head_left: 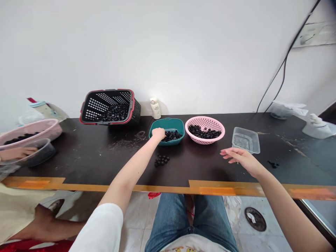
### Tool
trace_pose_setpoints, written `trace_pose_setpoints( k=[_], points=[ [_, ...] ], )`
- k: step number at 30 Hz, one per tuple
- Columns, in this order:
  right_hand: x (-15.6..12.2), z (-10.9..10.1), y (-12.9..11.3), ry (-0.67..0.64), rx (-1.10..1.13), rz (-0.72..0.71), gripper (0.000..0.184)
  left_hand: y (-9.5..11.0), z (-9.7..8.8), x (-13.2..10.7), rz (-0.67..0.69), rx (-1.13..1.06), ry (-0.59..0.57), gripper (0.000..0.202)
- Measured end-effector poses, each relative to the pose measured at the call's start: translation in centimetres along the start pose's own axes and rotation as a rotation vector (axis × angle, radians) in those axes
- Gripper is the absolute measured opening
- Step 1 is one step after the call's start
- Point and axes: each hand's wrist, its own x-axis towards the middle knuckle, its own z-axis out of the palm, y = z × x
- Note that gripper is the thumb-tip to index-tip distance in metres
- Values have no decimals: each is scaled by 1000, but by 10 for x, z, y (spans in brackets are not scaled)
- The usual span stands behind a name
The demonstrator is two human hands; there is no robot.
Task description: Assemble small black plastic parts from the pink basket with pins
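Note:
My left hand reaches into a teal basin at its left side, over small black round pieces. Its fingers look curled, and what they hold is hidden. My right hand hovers over the table, fingers stretched out and nothing visible in them. Just behind it stands a clear plastic container with a few small bits at the bottom. Between my hands, a pink perforated basket holds more black pieces. In front of the teal basin lies a loose cluster of black round pieces.
A black and red basket of black pieces leans at the back left, beside a white bottle. Several black bits lie at right. Another person's hand is in a clear bowl at far left. Orange tape lines the front edge.

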Motion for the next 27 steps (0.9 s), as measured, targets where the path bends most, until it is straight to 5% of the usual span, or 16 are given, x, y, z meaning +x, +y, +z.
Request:
trace_pose_setpoints(
  k=[7,9,11,14,16,21,27],
  points=[
    [-33,-43,59,220,-157,62,46,17,-25,-23,-22,-19,195,27],
    [-35,-47,70,313,-285,35,46,30,-32,-44,57,-83,280,25],
    [-34,-47,77,378,-430,-7,44,47,-31,-68,282,-346,343,19],
    [-25,-41,77,389,-596,-85,37,75,-9,-101,668,-772,44,19],
    [-16,-36,73,355,-686,-128,30,91,16,-111,738,-988,-205,20],
    [13,-29,57,213,-871,-74,16,104,75,-100,573,-1385,-342,37],
    [40,-33,50,-39,-901,53,11,97,82,-90,425,-1606,-380,40]
  ],
)
